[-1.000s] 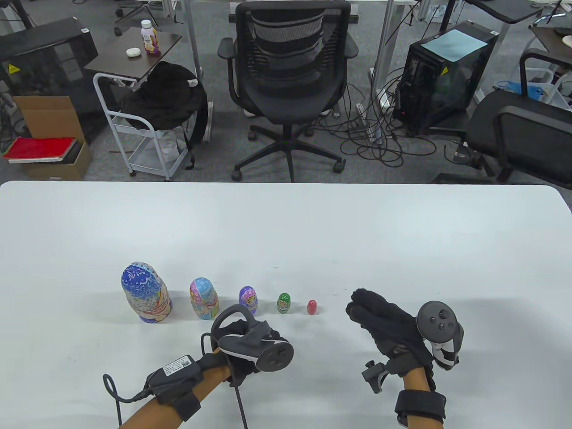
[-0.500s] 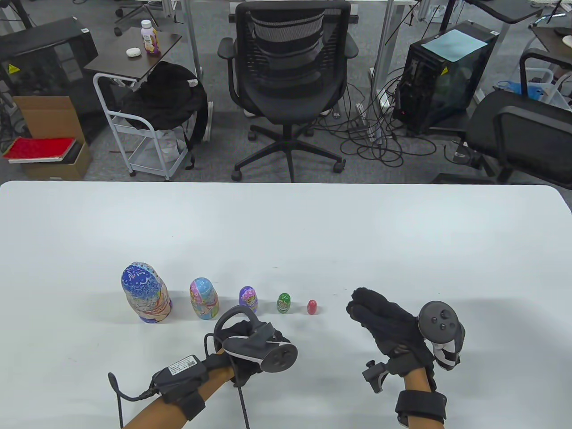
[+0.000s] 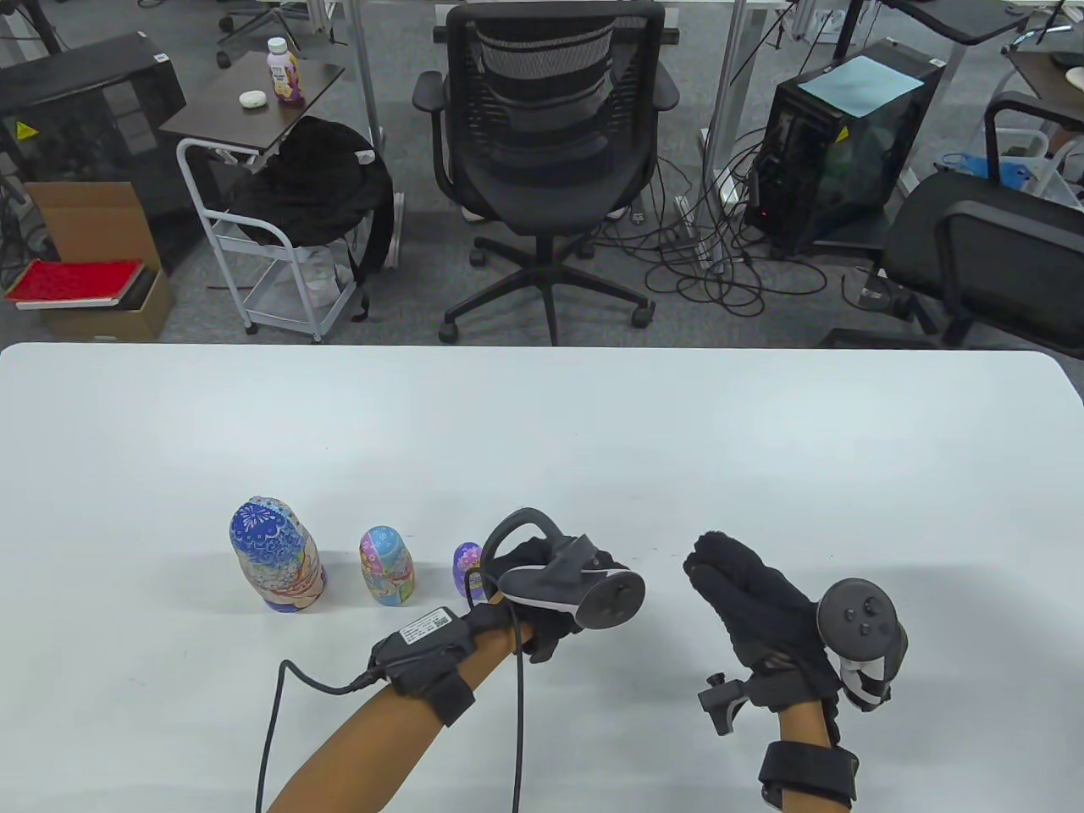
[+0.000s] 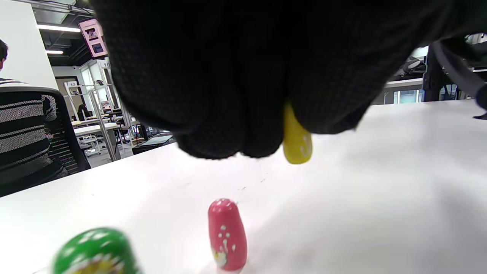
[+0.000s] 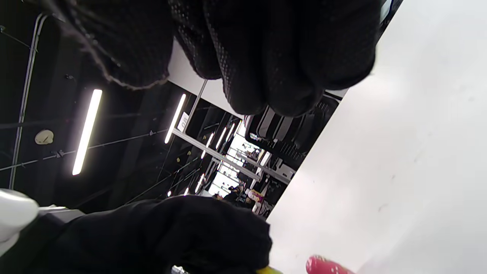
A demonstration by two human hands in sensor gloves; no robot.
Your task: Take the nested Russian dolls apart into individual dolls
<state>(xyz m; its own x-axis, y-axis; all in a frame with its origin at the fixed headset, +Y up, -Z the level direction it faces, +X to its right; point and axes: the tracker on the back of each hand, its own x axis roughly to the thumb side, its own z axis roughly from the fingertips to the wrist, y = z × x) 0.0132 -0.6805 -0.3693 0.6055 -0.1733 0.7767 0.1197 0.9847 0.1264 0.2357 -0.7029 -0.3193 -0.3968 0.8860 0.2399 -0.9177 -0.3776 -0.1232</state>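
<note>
The left hand [image 3: 550,605] is hanging low over the white table [image 3: 542,423] at the lower middle of the table view, its fingers curled round a tiny yellow doll [image 4: 296,140] that is poking out beneath the glove in the left wrist view, off the tabletop. Just below it in that same view the small red doll [image 4: 227,236] is standing upright, with the green doll [image 4: 95,251] blurred in the bottom left corner; both are hidden behind the hand in the table view. To the left in the table view the big blue doll [image 3: 275,555], the pale blue doll [image 3: 386,566] and the purple doll [image 3: 467,569] are standing in a row, well apart from one another. The right hand [image 3: 754,593] is sitting at the lower right, fingers bunched loosely together and grasping nothing.
</note>
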